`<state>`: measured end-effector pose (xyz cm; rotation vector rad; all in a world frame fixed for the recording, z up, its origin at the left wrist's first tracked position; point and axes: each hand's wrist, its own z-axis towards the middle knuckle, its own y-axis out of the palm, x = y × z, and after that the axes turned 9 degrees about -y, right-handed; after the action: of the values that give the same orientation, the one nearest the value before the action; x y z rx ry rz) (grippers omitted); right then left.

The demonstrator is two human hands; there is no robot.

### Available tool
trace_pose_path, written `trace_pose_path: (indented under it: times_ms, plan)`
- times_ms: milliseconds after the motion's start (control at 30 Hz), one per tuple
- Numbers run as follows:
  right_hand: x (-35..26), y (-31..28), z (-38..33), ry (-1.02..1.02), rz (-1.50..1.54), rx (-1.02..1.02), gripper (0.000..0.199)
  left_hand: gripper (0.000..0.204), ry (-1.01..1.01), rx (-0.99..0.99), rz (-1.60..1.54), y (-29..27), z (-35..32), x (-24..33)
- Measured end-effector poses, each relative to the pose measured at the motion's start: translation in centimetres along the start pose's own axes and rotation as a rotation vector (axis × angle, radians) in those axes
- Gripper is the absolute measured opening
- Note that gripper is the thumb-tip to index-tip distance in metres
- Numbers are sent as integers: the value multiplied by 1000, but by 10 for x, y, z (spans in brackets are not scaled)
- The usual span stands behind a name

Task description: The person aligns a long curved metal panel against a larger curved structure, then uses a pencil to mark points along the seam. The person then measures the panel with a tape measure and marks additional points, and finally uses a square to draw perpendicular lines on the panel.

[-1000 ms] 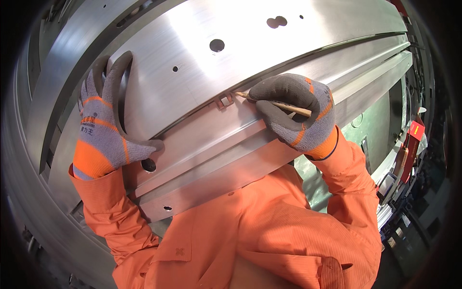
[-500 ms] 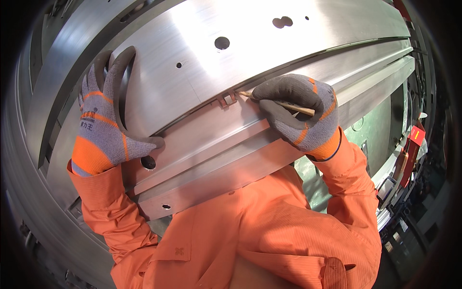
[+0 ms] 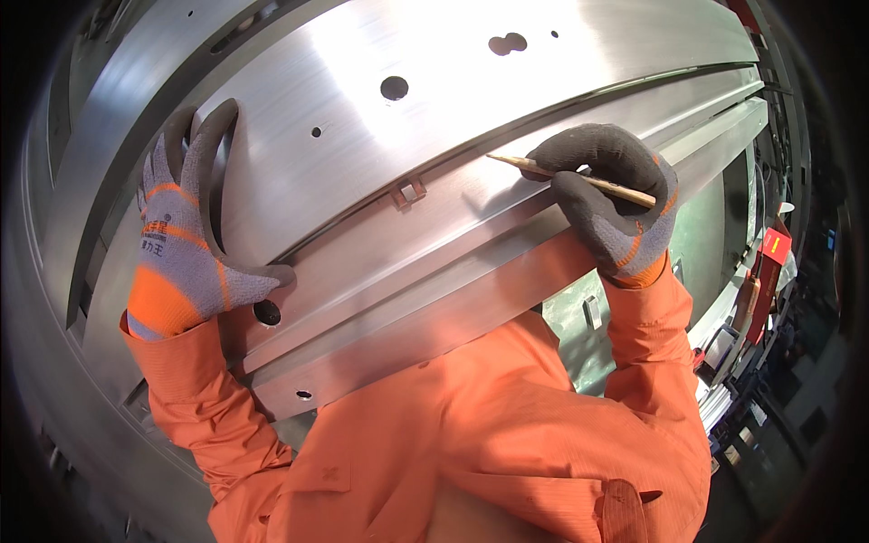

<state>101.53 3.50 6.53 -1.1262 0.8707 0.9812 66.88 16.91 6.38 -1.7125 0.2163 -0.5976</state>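
Observation:
A thin wooden pencil is pinched between thumb and fingers of my gloved right hand. Its pointed end faces left, above the long brushed-metal profile and apart from it. My gloved left hand has its fingers spread at the left end of the metal plate, its thumb reaching onto the profile near a round hole. Along the seam between plate and profile sits a small reddish-brown bracket with a square opening, between my hands.
Round holes and a double-lobed hole pierce the plate. More curved-looking metal lengths lie at the left. Below the profile at the right is a green surface, with a red box and assorted items beyond it.
My right hand has moved right with the pencil, whose tip has left the bracket's edge. The view has shifted slightly; my left hand stays at the plate's end.

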Motion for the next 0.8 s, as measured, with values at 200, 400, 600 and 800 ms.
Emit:
trace_pose_path:
  times_ms: [200,400,600,800]
  plan:
    - [19,-48,13,81,-252,-101,19,131,21,34,-88,5,1,1]
    - [30,-42,15,-42,-214,-169,17,141,12,-11,-39,3,0,1]
    - [31,-42,19,-82,-261,-169,16,141,15,-18,-26,6,3,-3]
    - [30,-41,18,0,-212,-171,16,140,30,-25,-38,4,2,-4]
